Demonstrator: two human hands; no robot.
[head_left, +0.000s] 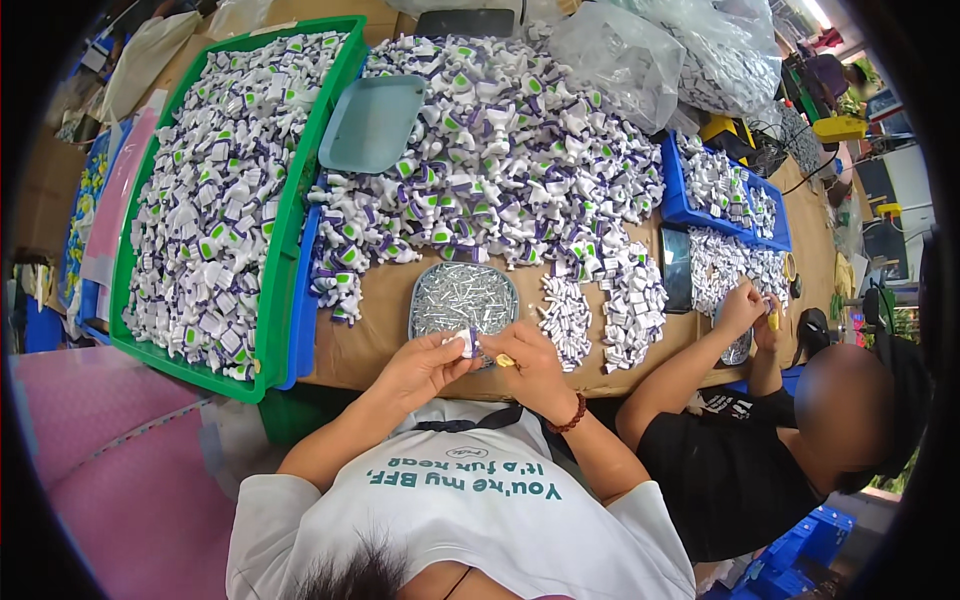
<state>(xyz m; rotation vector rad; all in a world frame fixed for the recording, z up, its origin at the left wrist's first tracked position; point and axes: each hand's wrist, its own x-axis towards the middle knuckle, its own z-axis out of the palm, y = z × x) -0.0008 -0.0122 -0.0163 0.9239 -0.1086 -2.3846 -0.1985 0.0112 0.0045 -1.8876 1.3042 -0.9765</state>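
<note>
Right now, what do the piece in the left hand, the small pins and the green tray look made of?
White-and-purple piece: probably plastic, smooth, evenly coloured; too small to be sure.
Small pins: likely metal, shiny; silvery with bright glints.
Green tray: looks like rigid moulded plastic, slight sheen; uniform colour, straight thick walls.

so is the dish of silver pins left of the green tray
No, the dish of silver pins sits to the right of the green tray.
</note>
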